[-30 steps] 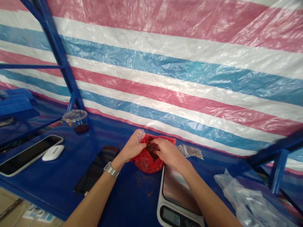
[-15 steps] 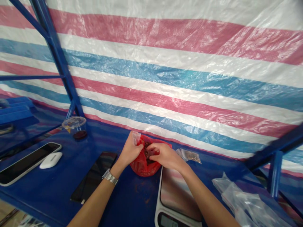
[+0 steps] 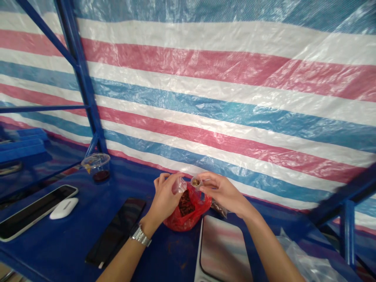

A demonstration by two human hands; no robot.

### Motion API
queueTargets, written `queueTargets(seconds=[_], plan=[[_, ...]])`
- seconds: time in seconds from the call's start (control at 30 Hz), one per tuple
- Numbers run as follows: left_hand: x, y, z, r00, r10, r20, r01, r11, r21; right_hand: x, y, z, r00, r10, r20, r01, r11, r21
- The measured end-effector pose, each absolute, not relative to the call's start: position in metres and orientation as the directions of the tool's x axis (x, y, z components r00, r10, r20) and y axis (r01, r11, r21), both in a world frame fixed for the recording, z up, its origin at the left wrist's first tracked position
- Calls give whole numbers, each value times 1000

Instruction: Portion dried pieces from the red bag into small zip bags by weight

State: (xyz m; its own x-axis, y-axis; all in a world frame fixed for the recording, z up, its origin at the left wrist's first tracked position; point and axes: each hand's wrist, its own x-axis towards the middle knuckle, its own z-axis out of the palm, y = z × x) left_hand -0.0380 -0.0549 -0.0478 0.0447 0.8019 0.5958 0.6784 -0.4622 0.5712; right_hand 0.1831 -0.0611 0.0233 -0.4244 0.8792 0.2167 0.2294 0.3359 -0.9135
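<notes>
Pinching a small clear cup [image 3: 196, 183] of brown bits between thumb and fingers, the right hand [image 3: 223, 192] holds it up right over a red plastic bag [image 3: 188, 216] of dark food, and that bag sits on the blue table [image 3: 164, 260]! The left hand [image 3: 165, 196], half closed, has hold of a clear plastic bag [image 3: 179, 185] just beside the cup. And there's a kitchen scale [image 3: 223, 250] right next to the red bag!
</notes>
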Motion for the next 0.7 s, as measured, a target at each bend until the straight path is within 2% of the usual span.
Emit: queueTargets(seconds=[0.13,0.3,0.7], plan=[[-31,-59,-55,98,802,589,702,-475,530,171,-71,31,-382,862,333,343,466,-816],[-28,-60,-60,115,814,570,696,-475,538,155,-79,32,-423,772,475,438,633,-638],[-26,-63,-46,120,827,549,707,-460,538,151,-78,25,-477,711,517,478,703,-526]])
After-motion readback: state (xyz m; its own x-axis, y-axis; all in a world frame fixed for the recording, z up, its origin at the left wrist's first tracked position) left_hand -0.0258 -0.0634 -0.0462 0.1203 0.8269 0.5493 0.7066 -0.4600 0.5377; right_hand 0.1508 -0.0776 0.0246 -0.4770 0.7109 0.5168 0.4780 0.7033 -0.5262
